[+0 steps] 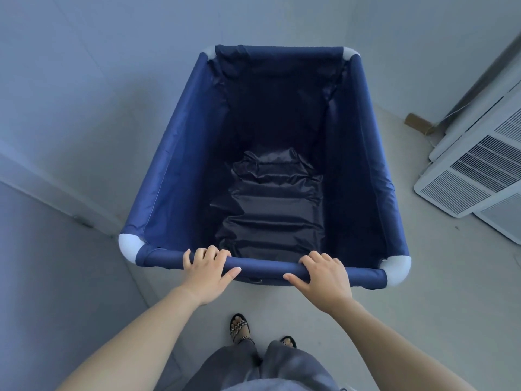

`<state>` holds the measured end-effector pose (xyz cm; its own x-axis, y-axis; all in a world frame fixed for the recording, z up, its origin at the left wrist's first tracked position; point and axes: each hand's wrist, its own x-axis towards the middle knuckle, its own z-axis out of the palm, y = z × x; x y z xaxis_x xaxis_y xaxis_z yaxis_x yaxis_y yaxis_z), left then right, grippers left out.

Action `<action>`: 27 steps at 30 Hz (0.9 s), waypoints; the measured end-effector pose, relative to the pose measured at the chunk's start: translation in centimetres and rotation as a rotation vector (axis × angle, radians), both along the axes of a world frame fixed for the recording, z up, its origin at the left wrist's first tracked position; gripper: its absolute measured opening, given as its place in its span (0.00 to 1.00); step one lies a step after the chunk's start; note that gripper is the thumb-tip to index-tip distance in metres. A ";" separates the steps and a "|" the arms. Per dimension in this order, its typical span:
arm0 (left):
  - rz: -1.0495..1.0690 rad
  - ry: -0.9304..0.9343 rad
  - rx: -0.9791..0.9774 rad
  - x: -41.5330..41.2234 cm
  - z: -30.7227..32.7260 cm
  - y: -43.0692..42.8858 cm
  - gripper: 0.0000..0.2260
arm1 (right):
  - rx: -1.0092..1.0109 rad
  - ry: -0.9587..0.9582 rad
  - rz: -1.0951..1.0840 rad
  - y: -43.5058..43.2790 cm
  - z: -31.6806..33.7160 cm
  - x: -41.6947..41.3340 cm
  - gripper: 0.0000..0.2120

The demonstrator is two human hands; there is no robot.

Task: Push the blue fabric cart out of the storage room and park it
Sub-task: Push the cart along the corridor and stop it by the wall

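The blue fabric cart (180,153) fills the middle of the head view, an open navy bin with white pipe corners and a crumpled dark lining at its bottom. Nothing lies inside it. My left hand (207,270) wraps the near top rail left of its middle, fingers over the rail and thumb under. My right hand (321,273) holds the same rail further right in the same way. Both forearms reach forward from the lower edge of the view. The cart's wheels are hidden beneath the fabric.
A pale wall (70,94) runs close along the cart's left side and another closes off the far end. White vented panels (476,170) lean or lie on the floor at the right, with a small cardboard piece (417,122) behind them. My sandalled feet (241,328) stand on a light floor.
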<state>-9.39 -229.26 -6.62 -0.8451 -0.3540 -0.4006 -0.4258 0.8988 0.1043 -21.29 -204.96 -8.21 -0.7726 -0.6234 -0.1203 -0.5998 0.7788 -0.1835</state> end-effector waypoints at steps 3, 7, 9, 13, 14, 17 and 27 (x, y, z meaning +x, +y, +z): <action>0.001 0.009 -0.004 0.4 -0.1 0.3 0.21 | 0.000 0.000 0.007 0.3 0.0 0.3 0.30; -0.003 0.037 -0.018 1.0 -0.4 0.6 0.21 | -0.010 0.015 0.012 0.7 -0.2 0.7 0.29; -0.007 0.054 -0.031 1.2 -0.5 0.8 0.21 | -0.008 0.030 0.014 0.9 -0.3 0.8 0.29; -0.019 0.082 -0.065 1.3 -0.4 1.0 0.20 | -0.029 0.033 0.013 1.2 -0.4 0.9 0.29; -0.025 0.086 -0.074 1.3 -0.4 1.0 0.20 | -0.036 0.025 0.013 1.2 -0.4 0.9 0.29; -0.041 0.081 -0.074 1.1 -0.3 1.0 0.20 | -0.020 -0.006 0.019 1.3 -0.4 0.5 0.31; -0.067 0.040 0.063 -1.0 -0.1 -0.1 0.18 | 0.041 -0.030 0.005 0.9 0.0 -1.6 0.29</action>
<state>-10.37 -229.37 -6.69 -0.8817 -0.2711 -0.3862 -0.3594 0.9161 0.1775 -22.91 -204.10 -8.21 -0.7652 -0.6212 -0.1690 -0.5982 0.7831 -0.1699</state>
